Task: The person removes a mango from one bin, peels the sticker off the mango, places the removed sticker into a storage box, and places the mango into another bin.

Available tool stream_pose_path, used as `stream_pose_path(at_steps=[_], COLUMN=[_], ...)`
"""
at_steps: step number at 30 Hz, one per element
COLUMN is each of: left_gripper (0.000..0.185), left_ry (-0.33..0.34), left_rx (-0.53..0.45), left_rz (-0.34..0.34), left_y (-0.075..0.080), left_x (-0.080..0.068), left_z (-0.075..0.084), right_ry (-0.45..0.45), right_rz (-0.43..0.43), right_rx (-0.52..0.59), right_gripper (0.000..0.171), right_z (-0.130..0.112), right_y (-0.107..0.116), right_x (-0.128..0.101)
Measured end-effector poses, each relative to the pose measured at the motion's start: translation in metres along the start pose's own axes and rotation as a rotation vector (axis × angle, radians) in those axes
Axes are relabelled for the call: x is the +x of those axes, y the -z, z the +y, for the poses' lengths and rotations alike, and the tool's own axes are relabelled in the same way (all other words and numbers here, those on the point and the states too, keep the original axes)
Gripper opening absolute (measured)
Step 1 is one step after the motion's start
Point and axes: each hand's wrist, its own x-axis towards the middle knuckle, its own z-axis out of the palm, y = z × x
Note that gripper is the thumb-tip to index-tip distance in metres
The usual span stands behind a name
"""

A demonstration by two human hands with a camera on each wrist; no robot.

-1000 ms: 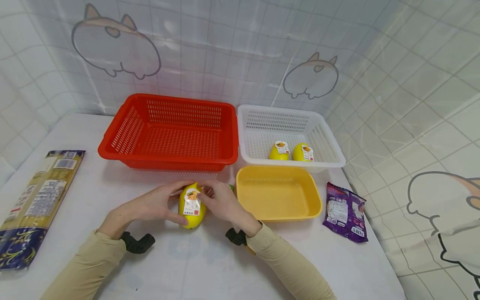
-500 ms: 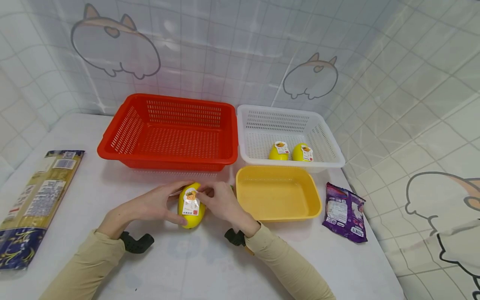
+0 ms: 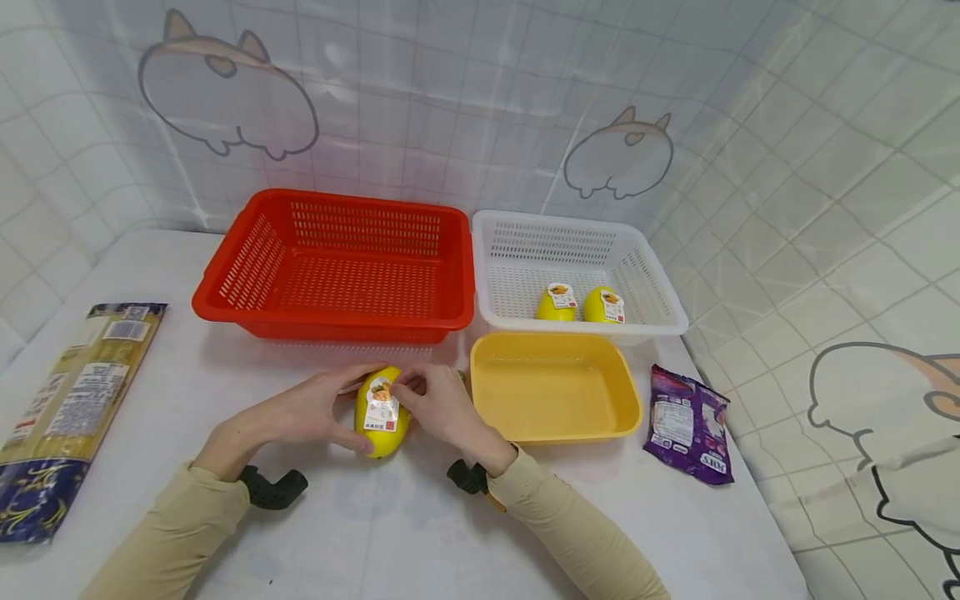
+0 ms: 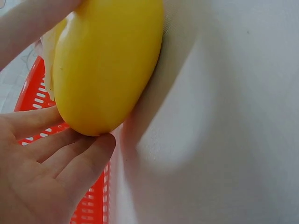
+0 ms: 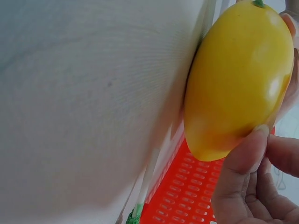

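A yellow mango [image 3: 387, 442] with a white printed label [image 3: 382, 406] on top lies on the table in front of the red basket. My left hand [image 3: 315, 410] holds it from the left, thumb at its near end and fingers at its far end. In the left wrist view, fingertips touch the end of the mango [image 4: 110, 65]. My right hand [image 3: 442, 406] is at the other side, thumb and index finger pinching the label's upper right edge. The right wrist view shows that thumb and index together against the mango's side [image 5: 238, 84]; the label is hidden there.
Behind the hands stands a red basket [image 3: 337, 327]. A white basket [image 3: 637, 327] holds two labelled mangoes [image 3: 602, 305]. A yellow tub [image 3: 557, 429] is right of my right hand, a purple packet [image 3: 688, 425] beyond it. A long pasta packet [image 3: 82, 400] lies far left.
The label's lower edge has shifted slightly left and straightened on the mango, while the right fingertips remain at its upper edge. Both hands stay nearly in place.
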Motion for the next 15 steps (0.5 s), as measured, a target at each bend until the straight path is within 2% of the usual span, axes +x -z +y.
stream_pose_path(at_steps=[15], left_gripper=[0.105], left_ry=[0.011], left_rx=[0.004], left_rz=[0.002], left_y=[0.0001], left_x=[0.0008], left_z=[-0.0026], right_ry=[0.037], right_rz=[0.021], right_rx=[0.010], right_gripper=[0.012], right_z=[-0.0015], right_y=[-0.0004], right_x=[-0.0009])
